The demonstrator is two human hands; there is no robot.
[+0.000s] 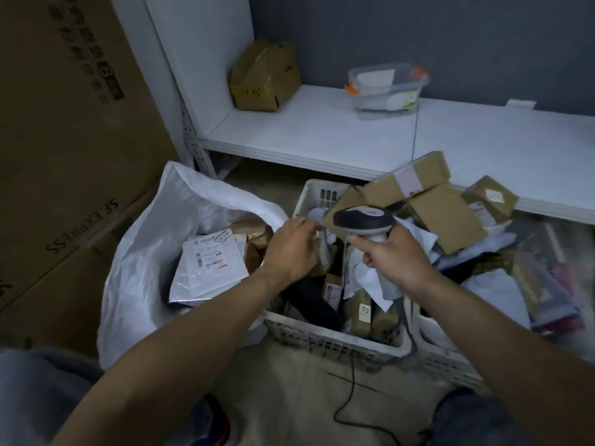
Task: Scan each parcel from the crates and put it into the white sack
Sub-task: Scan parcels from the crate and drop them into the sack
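My right hand (396, 262) grips the handle of a grey and black barcode scanner (363, 218), held above the white plastic crate (322, 339). The crate is heaped with brown boxes (447, 217) and white mailers. My left hand (291, 249) hovers with relaxed fingers over the crate's left side, by the sack's edge, holding nothing. The white sack (145, 246) stands open to the left of the crate. Inside it lie a white labelled mailer (209, 262) and brown taped parcels (251, 233). A second crate (450, 355) sits to the right, also full.
Large cardboard cartons (64, 123) stand against the left side. A low white shelf (322, 133) behind the crates carries a brown box (264, 78) and a clear plastic tub (386, 88). The scanner cable (351, 391) trails across the floor between my knees.
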